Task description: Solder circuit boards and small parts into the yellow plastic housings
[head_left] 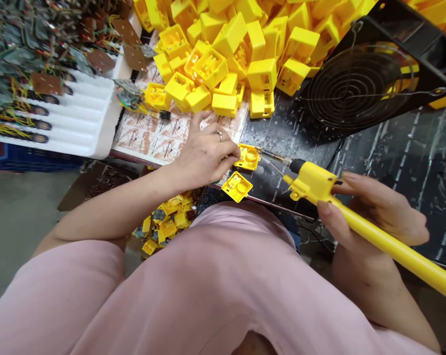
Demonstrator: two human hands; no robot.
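Note:
My left hand [204, 153], a ring on one finger, pinches a small open yellow plastic case [247, 158] on the black bench mat [411, 158]. My right hand [374, 212] is wrapped round a yellow soldering iron [356, 217]; its metal tip [273, 157] points left and reaches the held case. A second open yellow case [237, 186] lies just in front, at the bench's near edge.
A big heap of yellow cases [238, 44] fills the back. A black wire-grilled fan [359, 84] stands at the right. A white foam tray [78, 118] with wired circuit boards [26, 54] sits at the left. More yellow parts [164, 227] lie below the bench.

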